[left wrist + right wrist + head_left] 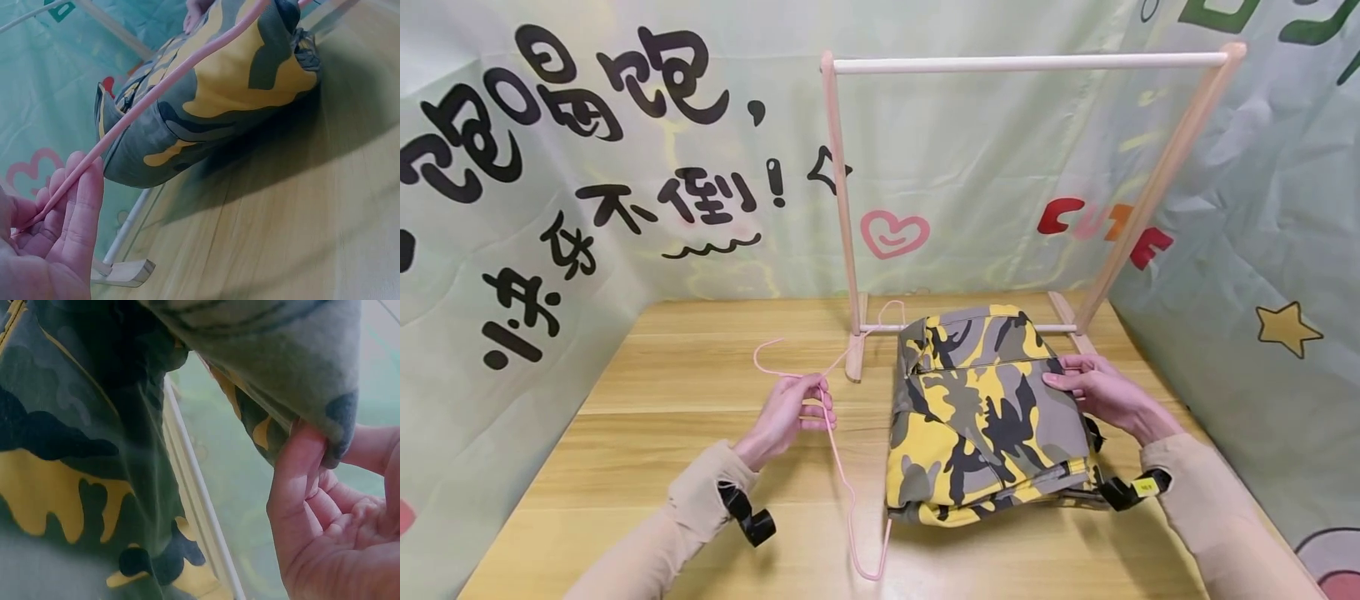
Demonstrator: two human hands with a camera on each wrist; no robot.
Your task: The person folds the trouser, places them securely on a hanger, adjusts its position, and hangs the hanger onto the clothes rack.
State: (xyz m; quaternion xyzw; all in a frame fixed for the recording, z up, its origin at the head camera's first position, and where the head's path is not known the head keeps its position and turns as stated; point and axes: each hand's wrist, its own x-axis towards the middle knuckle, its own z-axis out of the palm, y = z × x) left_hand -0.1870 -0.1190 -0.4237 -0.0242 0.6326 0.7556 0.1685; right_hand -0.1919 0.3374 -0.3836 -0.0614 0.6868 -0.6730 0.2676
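Note:
A pair of folded yellow, grey and black camouflage trousers (977,417) lies to the right of centre in the head view. My left hand (793,417) grips a thin pink hanger (851,517) near the base of its hook, which points to the left. From there one arm of the hanger runs toward the front edge and bends back under the trousers; the other reaches toward the back. The hanger's bar is hidden by the cloth. At the trousers' right edge, my right hand (1097,387) pinches the fabric (331,412) between thumb and fingers.
Behind the trousers stands a rack with pinkish uprights and a white top rail (1030,62); its low rail and wooden feet (854,358) are close to the cloth. A wooden table (685,375) lies underneath. Printed fabric walls (700,267) enclose the back and sides.

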